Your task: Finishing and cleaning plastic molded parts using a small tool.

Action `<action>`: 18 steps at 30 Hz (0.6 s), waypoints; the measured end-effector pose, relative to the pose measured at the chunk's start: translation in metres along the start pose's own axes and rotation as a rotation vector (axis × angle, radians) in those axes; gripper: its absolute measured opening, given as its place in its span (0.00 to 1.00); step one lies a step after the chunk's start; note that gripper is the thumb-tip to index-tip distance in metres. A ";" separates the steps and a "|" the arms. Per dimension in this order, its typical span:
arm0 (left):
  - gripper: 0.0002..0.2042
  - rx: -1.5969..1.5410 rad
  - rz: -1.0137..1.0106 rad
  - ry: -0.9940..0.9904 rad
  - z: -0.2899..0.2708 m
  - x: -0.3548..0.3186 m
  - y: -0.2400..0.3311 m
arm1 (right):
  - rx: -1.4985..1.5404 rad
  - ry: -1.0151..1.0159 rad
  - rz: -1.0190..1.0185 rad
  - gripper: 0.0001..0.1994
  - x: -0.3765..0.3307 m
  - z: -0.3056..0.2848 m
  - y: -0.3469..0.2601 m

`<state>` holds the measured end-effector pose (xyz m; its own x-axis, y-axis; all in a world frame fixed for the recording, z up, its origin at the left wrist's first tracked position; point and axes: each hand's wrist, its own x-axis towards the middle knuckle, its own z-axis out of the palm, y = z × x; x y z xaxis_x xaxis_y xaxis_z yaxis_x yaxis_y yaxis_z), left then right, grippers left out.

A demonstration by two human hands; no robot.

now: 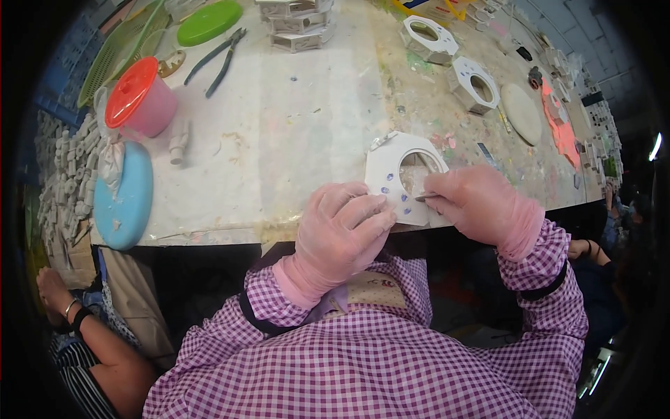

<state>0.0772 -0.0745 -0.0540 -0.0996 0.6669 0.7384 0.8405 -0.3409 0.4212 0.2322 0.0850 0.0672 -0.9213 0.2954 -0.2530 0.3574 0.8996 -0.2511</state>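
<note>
A white hexagonal ceramic piece (394, 164) with a round hole and small blue flower marks rests at the near edge of the worktable (279, 140). My left hand (342, 230), in a pink glove, grips its lower left side. My right hand (481, 206), also gloved in pink, pinches a thin metal tool (427, 197) whose tip lies at the rim of the hole. Both forearms wear purple checked sleeves.
Two similar white pieces (474, 84) stand farther back, with a stack of them (296, 24) at the top. Pliers (220, 59), a pink tub with a red lid (143, 98), a blue disc (125, 199) and a green lid (209, 21) lie left. Another person's arm (98, 335) is at lower left.
</note>
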 end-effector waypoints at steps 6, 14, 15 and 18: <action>0.20 -0.003 -0.014 0.003 0.001 0.001 0.001 | 0.099 0.080 0.013 0.07 -0.007 0.003 -0.001; 0.20 0.036 -0.010 -0.003 0.003 0.002 0.002 | 0.177 0.118 0.054 0.08 -0.010 0.001 -0.003; 0.20 0.041 -0.013 -0.008 0.002 0.003 0.002 | 0.136 0.050 0.016 0.08 -0.011 -0.001 -0.002; 0.20 0.031 -0.013 -0.009 0.002 0.003 0.002 | 0.098 -0.082 0.009 0.09 -0.016 -0.003 -0.002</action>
<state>0.0794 -0.0717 -0.0521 -0.1063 0.6770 0.7283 0.8552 -0.3114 0.4143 0.2456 0.0796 0.0744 -0.9038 0.2726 -0.3298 0.3826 0.8599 -0.3378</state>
